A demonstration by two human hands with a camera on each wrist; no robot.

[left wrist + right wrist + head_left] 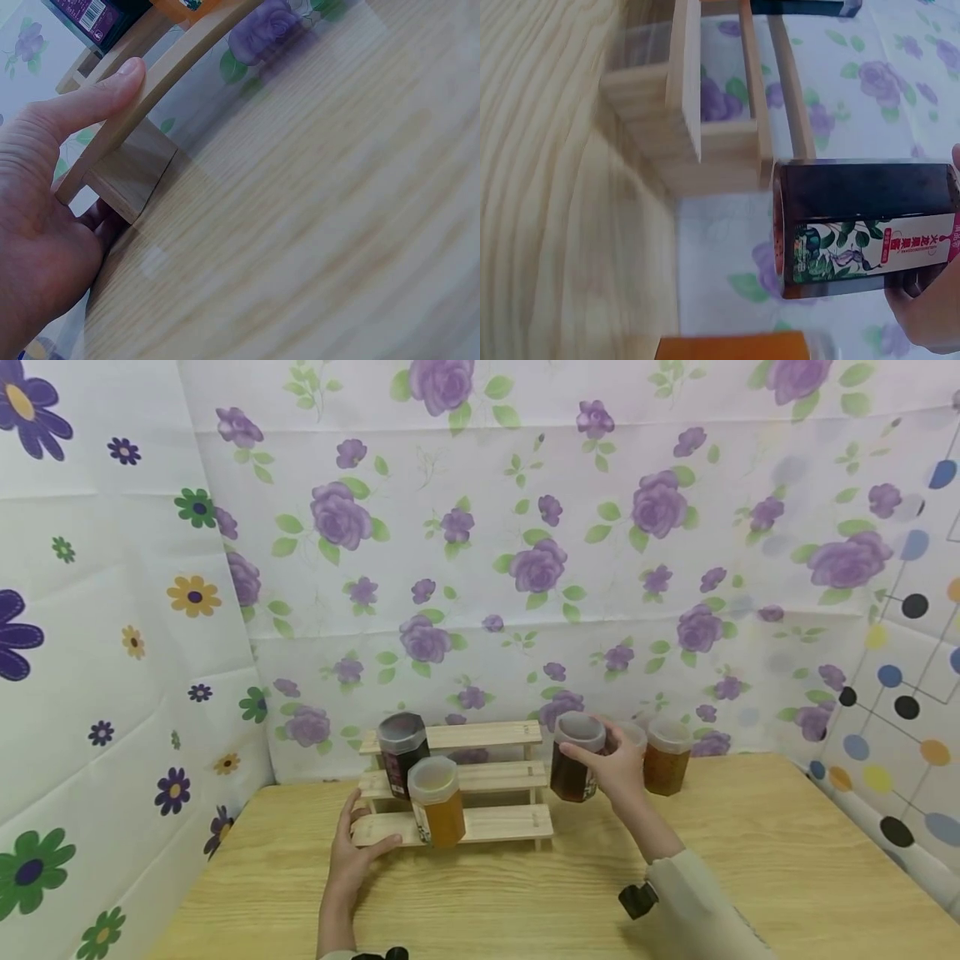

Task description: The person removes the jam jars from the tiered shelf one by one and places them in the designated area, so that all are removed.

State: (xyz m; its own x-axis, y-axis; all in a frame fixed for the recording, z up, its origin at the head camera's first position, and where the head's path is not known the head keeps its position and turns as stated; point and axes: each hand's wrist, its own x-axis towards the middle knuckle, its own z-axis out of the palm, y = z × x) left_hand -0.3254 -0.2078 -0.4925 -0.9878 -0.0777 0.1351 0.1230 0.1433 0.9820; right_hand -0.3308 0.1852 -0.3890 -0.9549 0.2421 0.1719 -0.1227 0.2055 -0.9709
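A three-tier wooden rack (510, 823) stands on the table, its left end gripped by my left hand (349, 858). In the left wrist view the thumb (112, 94) lies over the front shelf, and the other fingers go behind the end support. My right hand (619, 767) holds a dark jam jar (573, 774) near its pale lid, just right of the rack. The right wrist view shows its printed label (877, 247). On the middle tier sits another dark jar (402, 752); an orange jar (444, 817) stands on the lowest tier.
An amber jar (666, 758) stands on the table right of my right hand. Beside it another jar's lid (636, 735) shows, mostly hidden by that hand. Flowered cloth (465, 585) hangs behind the wooden table (750, 835) and at its sides.
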